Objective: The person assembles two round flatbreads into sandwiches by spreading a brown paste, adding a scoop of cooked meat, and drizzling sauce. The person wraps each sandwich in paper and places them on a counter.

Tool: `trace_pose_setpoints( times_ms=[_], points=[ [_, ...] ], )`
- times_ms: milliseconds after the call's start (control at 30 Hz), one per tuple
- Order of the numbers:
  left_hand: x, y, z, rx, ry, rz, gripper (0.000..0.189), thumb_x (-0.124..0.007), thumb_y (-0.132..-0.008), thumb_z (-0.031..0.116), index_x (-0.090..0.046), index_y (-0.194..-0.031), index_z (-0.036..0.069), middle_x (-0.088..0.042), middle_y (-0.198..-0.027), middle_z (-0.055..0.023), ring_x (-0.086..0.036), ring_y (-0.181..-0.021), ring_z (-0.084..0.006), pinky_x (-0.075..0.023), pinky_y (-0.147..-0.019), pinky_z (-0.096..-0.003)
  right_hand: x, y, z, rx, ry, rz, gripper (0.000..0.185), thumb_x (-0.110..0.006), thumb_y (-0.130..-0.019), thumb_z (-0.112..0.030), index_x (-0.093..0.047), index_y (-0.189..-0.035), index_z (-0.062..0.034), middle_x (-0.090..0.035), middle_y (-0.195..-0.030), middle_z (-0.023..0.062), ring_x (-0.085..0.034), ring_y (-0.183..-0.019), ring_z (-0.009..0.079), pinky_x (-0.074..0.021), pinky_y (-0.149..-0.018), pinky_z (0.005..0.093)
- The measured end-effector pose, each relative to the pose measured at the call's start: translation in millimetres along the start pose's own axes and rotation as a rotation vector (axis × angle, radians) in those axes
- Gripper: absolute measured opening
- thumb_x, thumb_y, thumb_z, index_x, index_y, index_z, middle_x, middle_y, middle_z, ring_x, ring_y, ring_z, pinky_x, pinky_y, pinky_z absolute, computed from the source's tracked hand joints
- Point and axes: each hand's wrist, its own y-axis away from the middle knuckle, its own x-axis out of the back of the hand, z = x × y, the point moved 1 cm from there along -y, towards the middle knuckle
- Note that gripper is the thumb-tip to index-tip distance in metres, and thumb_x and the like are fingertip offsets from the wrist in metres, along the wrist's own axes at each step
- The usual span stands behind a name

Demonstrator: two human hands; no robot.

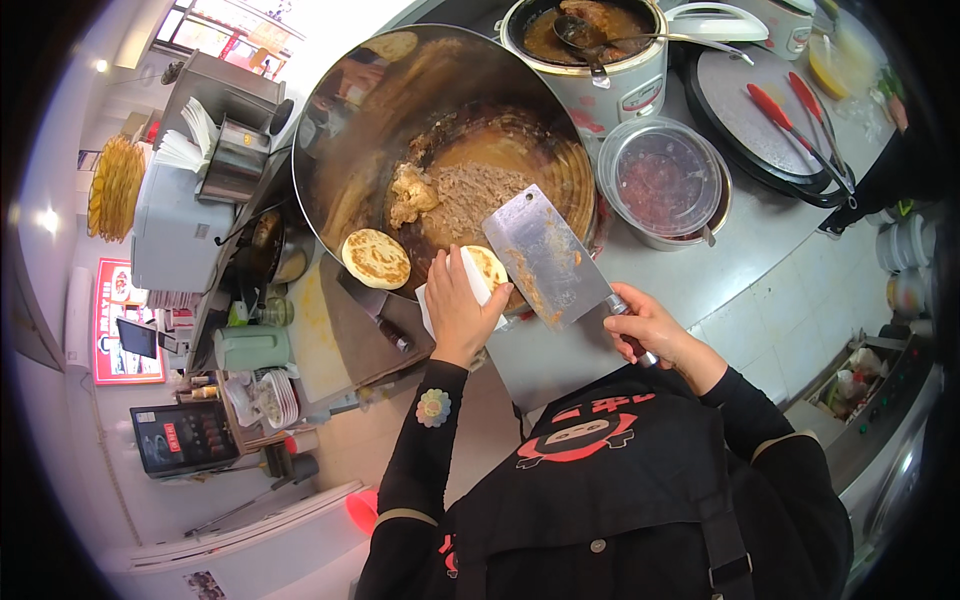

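In my right hand point(645, 322) is the dark handle of a cleaver; its broad steel blade point(551, 259), smeared with bits of meat, slants up beside a round flatbread point(491, 268). My left hand point(461, 307) holds that bread in a white paper wrapper point(480, 281), covering part of it. Chopped meat point(476, 196) lies spread on a round wooden chopping block point(525, 142), next to a pale, lumpy piece of meat point(412, 193). A second browned flatbread point(376, 259) rests at the block's near left edge. A curved metal guard point(360, 97) rises around the block's far side.
Right of the block stand a rice cooker point(622, 82) of brown stew with a ladle point(581, 34), a lidded plastic tub point(660, 176) and a round griddle point(750, 112) bearing red-handled tongs point(787, 127). A knife point(386, 322) lies at the left. Another person's dark-clothed leg point(877, 180) shows far right.
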Motion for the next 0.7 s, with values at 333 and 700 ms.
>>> trace_pose_setpoints(
  times_ms=[333, 700],
  points=[
    [-1.3, -0.2, -2.7, -0.030, -0.019, -0.032, 0.091, -0.064, -0.084, 0.049, -0.027, -0.145, -0.008, -0.029, -0.145, -0.0352, -0.030, -0.135, -0.0490, -0.0234, -0.112, -0.0537, -18.2, 0.0, -7.2, -0.087, 0.370, 0.111, 0.041, -0.049, -0.099, -0.016, -0.037, -0.138, -0.0080, -0.051, -0.069, 0.0027, -0.049, -0.045, 0.0107, -0.0421, -0.038, 0.0268],
    [-2.6, -0.2, -3.4, -0.012, -0.008, -0.057, 0.091, -0.060, -0.088, 0.050, -0.024, -0.146, -0.009, -0.025, -0.148, -0.0368, -0.027, -0.138, -0.0495, -0.0214, -0.113, -0.0531, -28.4, 1.6, -3.8, -0.056, 0.364, 0.052, 0.040, -0.050, -0.098, -0.018, -0.039, -0.134, -0.0060, -0.051, -0.070, 0.0040, -0.053, -0.047, 0.0118, -0.0433, -0.038, 0.0294]
  ],
)
